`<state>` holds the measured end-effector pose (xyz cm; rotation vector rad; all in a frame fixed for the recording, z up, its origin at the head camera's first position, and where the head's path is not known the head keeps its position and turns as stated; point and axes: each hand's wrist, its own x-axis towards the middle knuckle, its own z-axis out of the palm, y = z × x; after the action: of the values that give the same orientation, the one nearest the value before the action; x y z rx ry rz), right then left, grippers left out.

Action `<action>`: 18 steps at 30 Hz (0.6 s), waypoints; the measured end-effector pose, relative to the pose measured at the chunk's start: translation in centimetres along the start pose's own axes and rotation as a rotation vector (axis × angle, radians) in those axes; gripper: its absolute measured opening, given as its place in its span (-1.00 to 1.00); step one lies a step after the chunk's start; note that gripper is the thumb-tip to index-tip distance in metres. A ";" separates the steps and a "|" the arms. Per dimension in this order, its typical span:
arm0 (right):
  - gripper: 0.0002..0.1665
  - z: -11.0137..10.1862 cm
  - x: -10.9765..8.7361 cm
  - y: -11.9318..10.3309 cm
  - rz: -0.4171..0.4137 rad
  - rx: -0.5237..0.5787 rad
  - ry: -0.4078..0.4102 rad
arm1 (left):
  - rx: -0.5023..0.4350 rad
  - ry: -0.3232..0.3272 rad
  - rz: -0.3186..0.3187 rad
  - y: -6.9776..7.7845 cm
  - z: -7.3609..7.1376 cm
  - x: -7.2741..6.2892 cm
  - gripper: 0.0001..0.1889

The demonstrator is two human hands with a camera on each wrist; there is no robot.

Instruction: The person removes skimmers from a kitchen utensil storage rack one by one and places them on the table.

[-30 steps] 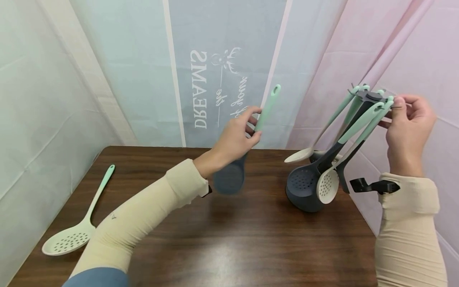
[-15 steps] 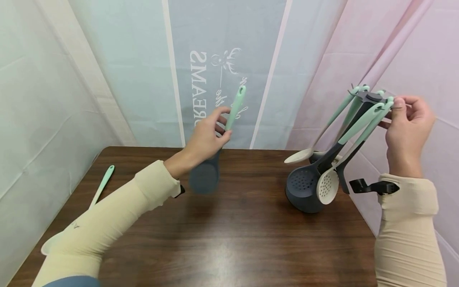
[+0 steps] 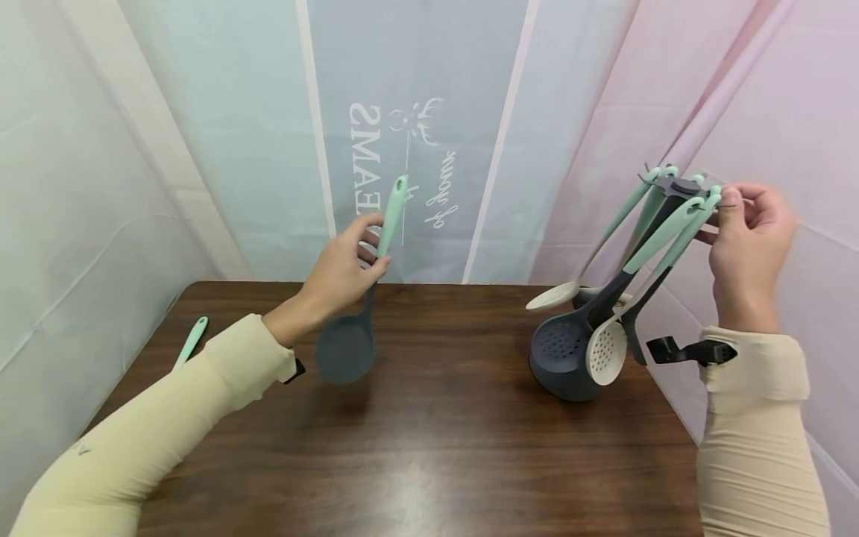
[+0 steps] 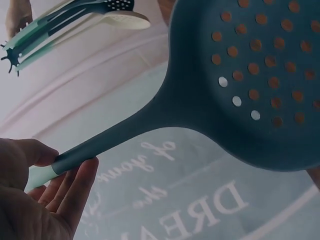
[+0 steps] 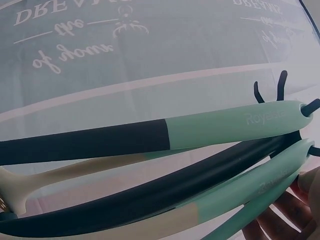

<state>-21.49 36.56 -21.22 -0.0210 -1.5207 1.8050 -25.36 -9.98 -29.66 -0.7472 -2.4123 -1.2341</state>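
My left hand [image 3: 342,268] grips a dark blue-grey skimmer [image 3: 345,350] by its mint handle, near where the green meets the dark shaft. The perforated head of this skimmer [image 4: 185,95] hangs down above the table, and its round holes are plain in the left wrist view. At the right, my right hand [image 3: 751,242] pinches the hooked top of a dark utensil stand [image 3: 570,389]. Several mint-handled utensils hang from it, among them a dark skimmer [image 3: 560,335], a cream slotted spoon [image 3: 607,354] and a cream spoon [image 3: 553,296]. Part of the right fingers is hidden behind the handles.
On the brown table [image 3: 429,440], a utensil with a mint handle [image 3: 192,339] lies at the left, mostly hidden by the left sleeve. Fabric curtains [image 3: 416,67] with printed lettering stand behind and beside the table.
My left hand has carried the dark skimmer leftward, away from the stand, and the left sleeve now covers most of the utensil lying there. The right hand stays at the stand's top.
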 end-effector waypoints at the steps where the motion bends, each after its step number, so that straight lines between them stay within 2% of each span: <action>1: -0.90 0.0 0.0 0.0 -0.003 -0.007 -0.002 | 0.002 -0.003 -0.010 -0.3 -0.3 -0.3 -0.44; 7: -0.92 -0.4 0.0 0.0 -0.005 -0.019 0.013 | 0.015 -0.012 -0.076 -2.0 -2.1 -1.6 -0.46; 10: -0.93 -0.5 0.1 0.0 -0.003 -0.007 0.027 | 0.032 -0.010 -0.079 -2.6 -2.9 -2.0 -0.47; 18: -0.93 -0.3 0.2 0.1 -0.011 -0.029 -0.001 | 0.085 -0.002 -0.096 -3.7 -4.0 -3.0 -0.47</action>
<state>-21.57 36.90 -21.31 -0.0252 -1.5448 1.7744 -24.89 -16.01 -31.32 -0.6150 -2.5116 -1.1575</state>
